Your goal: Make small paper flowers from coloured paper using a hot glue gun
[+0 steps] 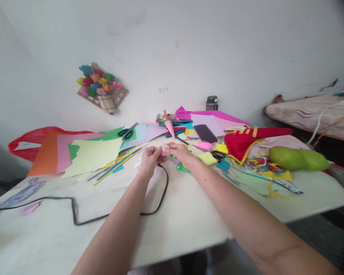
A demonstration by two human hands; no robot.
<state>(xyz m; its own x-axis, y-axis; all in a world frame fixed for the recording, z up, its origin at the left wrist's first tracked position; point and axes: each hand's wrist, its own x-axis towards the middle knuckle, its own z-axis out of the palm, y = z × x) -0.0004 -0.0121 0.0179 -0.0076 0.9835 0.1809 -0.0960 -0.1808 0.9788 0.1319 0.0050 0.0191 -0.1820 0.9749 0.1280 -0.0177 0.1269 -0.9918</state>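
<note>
My left hand (151, 157) and my right hand (181, 151) meet over the middle of the table. Both have their fingers pinched together at a small pink paper piece (164, 146), whose exact shape is blurred. Right behind and below the fingertips lie small green and pink paper cut-outs (171, 156), partly covered by the hands. A black cable (166, 183) runs up to a spot just under my left hand, beside a white object (138, 163) that is mostly hidden. A shiny green scrap (182, 167) lies under my right wrist.
Coloured paper sheets (93, 156), scissors (128, 131) and thin paper strips (117, 165) lie to the left. Behind are a pink paper cone with flowers (169, 125) and a phone (205, 133). Red cloth (242, 143), paper scraps (253, 183) and green fruit (298, 158) lie right.
</note>
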